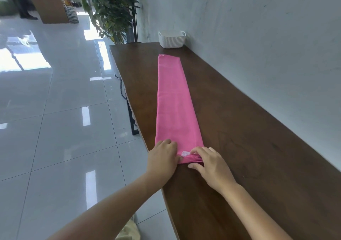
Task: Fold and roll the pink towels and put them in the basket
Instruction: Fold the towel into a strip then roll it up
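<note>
Tiled floor: glossy, wide and open along the whole left side of the bench.
Wooden counter: far left background, with a wire basket at its right side.
Potted plant: stands on the floor beyond the bench's far left corner.
Bench: dark wood, long; left edge free to the floor, right edge against the wall.
Left hand: at the left edge, fingers curled over the towel's near left corner, gripping it.
Pink towel: folded to a long narrow strip, flat, lying lengthwise nearer the left edge; bare wood to its right. Near end bunched, white label showing.
Right hand: pinches the near right corner, fingers on top, thumb at the end.
Basket: white, ribbed, at the far end by the wall, just beyond the towel's far end, not touching it.
</note>
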`<action>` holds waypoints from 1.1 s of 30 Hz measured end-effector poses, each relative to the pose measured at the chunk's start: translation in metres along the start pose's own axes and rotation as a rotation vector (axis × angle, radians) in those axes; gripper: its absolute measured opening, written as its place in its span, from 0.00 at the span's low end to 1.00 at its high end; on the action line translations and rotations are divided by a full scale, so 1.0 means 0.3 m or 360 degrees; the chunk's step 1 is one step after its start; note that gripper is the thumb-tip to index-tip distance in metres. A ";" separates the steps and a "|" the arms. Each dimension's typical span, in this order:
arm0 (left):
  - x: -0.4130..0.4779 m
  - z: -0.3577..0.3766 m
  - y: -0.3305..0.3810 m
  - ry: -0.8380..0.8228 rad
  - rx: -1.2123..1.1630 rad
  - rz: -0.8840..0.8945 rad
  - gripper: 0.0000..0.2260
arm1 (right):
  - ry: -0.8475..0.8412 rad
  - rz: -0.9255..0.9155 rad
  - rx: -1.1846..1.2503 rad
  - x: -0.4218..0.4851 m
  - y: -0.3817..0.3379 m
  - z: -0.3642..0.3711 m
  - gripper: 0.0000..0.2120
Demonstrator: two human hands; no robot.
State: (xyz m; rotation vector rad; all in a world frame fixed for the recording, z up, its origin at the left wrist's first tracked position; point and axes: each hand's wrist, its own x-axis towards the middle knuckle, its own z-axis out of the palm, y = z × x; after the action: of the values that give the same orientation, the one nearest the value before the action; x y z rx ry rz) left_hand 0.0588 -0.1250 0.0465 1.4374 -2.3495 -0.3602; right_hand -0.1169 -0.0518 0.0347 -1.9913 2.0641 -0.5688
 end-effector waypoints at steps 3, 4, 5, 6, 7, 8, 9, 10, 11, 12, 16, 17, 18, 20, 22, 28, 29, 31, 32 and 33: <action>-0.010 0.008 0.021 0.0052 -0.0020 0.0022 0.09 | 0.0185 -0.0173 -0.0196 -0.005 0.015 0.018 0.12; -0.015 0.011 0.024 0.0066 -0.0057 0.0024 0.09 | 0.0231 -0.0191 -0.0245 -0.004 0.017 0.023 0.11; -0.021 0.016 0.024 0.0081 -0.0080 0.0033 0.09 | 0.0251 -0.0186 -0.0278 -0.003 0.016 0.026 0.10; -0.028 0.022 0.023 0.0102 -0.0087 0.0054 0.09 | 0.0256 -0.0171 -0.0302 -0.001 0.016 0.031 0.09; -0.036 0.031 0.021 0.0129 -0.0079 0.0083 0.10 | 0.0256 -0.0149 -0.0316 0.000 0.014 0.036 0.09; -0.044 0.042 0.016 0.0164 -0.0073 0.0117 0.10 | 0.0251 -0.0112 -0.0299 0.000 0.011 0.039 0.08; -0.048 0.057 0.009 0.0206 -0.0071 0.0154 0.10 | 0.0244 -0.0048 -0.0242 0.002 0.006 0.041 0.08; -0.053 0.070 0.000 0.0254 -0.0070 0.0197 0.09 | 0.0233 0.0038 -0.0148 0.006 0.003 0.039 0.09; -0.057 0.083 -0.010 0.0304 -0.0069 0.0251 0.08 | 0.0217 0.0136 -0.0038 0.012 0.000 0.036 0.09; -0.059 0.093 -0.023 0.0351 -0.0068 0.0319 0.07 | 0.0200 0.0227 0.0062 0.018 -0.002 0.032 0.09; -0.059 0.108 -0.082 0.0386 -0.0051 0.0645 0.02 | 0.0152 0.0392 0.0215 0.045 0.005 0.021 0.03; -0.059 0.108 -0.097 0.0381 -0.0047 0.0703 0.04 | 0.0146 0.0390 0.0200 0.048 0.006 0.019 0.03; -0.059 0.108 -0.110 0.0370 -0.0040 0.0753 0.08 | 0.0160 0.0349 0.0132 0.047 0.005 0.017 0.02; -0.056 0.107 -0.137 0.0343 -0.0031 0.0837 0.12 | 0.0269 0.0132 -0.0125 0.038 0.004 0.020 0.03; -0.055 0.101 -0.152 0.0334 -0.0043 0.0877 0.12 | 0.0339 -0.0154 -0.0303 0.019 -0.001 0.034 0.06; -0.045 0.093 -0.159 0.0333 -0.0053 0.0891 0.12 | 0.0386 -0.0422 -0.0442 -0.024 0.009 0.071 0.10; -0.043 0.096 -0.160 0.0316 -0.0067 0.0860 0.13 | 0.0390 -0.0430 -0.0450 -0.028 0.016 0.069 0.10; -0.037 0.104 -0.158 0.0287 -0.0085 0.0781 0.12 | 0.0383 -0.0447 -0.0432 -0.034 0.029 0.060 0.10; -0.032 0.109 -0.155 0.0277 -0.0099 0.0734 0.11 | 0.0376 -0.0446 -0.0400 -0.035 0.032 0.053 0.12; -0.028 0.111 -0.150 0.0263 -0.0127 0.0683 0.11 | 0.0363 -0.0435 -0.0364 -0.034 0.035 0.047 0.14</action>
State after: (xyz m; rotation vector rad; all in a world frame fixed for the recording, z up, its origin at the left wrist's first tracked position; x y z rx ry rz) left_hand 0.0839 -0.1367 -0.0029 0.8571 -2.3932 -0.2043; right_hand -0.1198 -0.0434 0.0164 -2.4699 2.0766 -0.6632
